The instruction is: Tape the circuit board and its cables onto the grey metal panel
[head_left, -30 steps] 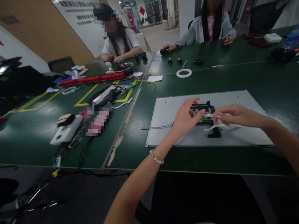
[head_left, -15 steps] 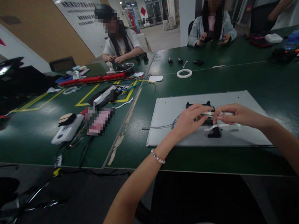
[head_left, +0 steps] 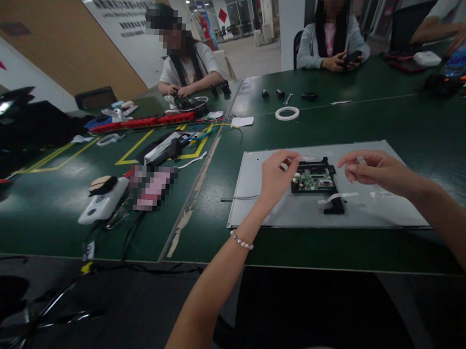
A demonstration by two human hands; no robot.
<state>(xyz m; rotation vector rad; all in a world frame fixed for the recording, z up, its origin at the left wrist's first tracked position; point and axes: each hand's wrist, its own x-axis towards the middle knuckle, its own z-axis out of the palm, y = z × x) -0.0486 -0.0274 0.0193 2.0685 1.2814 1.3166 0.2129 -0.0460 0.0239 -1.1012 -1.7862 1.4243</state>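
A green circuit board (head_left: 314, 182) sits in a black frame (head_left: 310, 165) on a light grey panel (head_left: 252, 175). My left hand (head_left: 275, 177) is at the frame's left side, thumb and fingers drawn together in a pinch; what lies between them is hard to make out. My right hand (head_left: 377, 171) hovers right of the board with its fingers bent and apart; a small pale piece shows among them. Below the board, a white strip (head_left: 339, 198) crosses a black bracket (head_left: 335, 205). A grey cable (head_left: 241, 198) runs out past the panel's left edge.
Beyond the panel lie a tape roll (head_left: 286, 113), a wrench (head_left: 287, 99) and small black parts. On the left are a white device (head_left: 103, 201), a phone (head_left: 154, 188), cables and a red power strip (head_left: 142, 123). Other people sit across the green table (head_left: 210, 236).
My hands have moved apart: the left went left and the right went right, uncovering the circuit board. A person across the table has brought both hands together around a dark object.
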